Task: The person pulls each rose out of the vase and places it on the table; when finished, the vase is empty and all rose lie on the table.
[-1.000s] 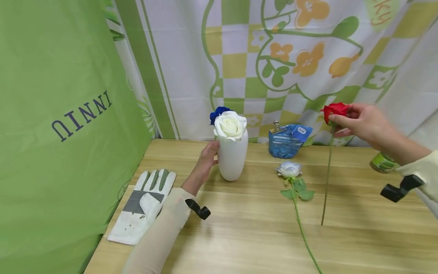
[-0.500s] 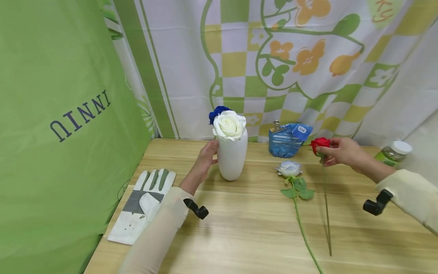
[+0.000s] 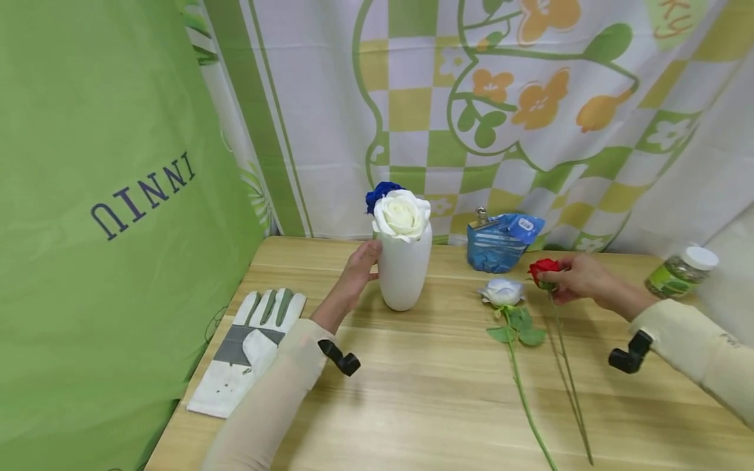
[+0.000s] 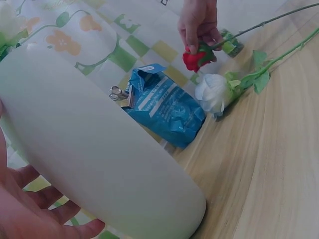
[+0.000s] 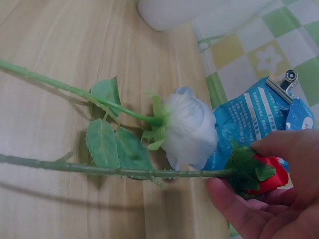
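A white vase (image 3: 403,278) stands upright, with a cream rose (image 3: 402,214) and a dark blue flower (image 3: 380,195) at its mouth. My left hand (image 3: 355,273) holds the vase's left side, thumb toward me and fingers behind. Farther right, my right hand (image 3: 584,280) pinches a red rose (image 5: 271,174) right at its head, thumb and fingertips around the green base and petals. Its stem (image 5: 99,169) slants toward me, low over the table, with its shadow alongside. Left of it lies a pale blue-white rose (image 3: 502,292) with green leaves (image 5: 105,144).
Behind the pale rose stands a blue pouch (image 3: 497,248) closed with a metal clip (image 3: 482,216). A white-lidded jar (image 3: 682,273) stands at the back right. A work glove (image 3: 238,356) lies at the table's left, near a green cloth wall (image 3: 106,294). A patterned curtain (image 3: 412,104) hangs behind.
My right hand has come down and left with the red rose, its stem tipping from near upright to slanting toward me. The jar has come into fuller view. My left hand stays at the vase.
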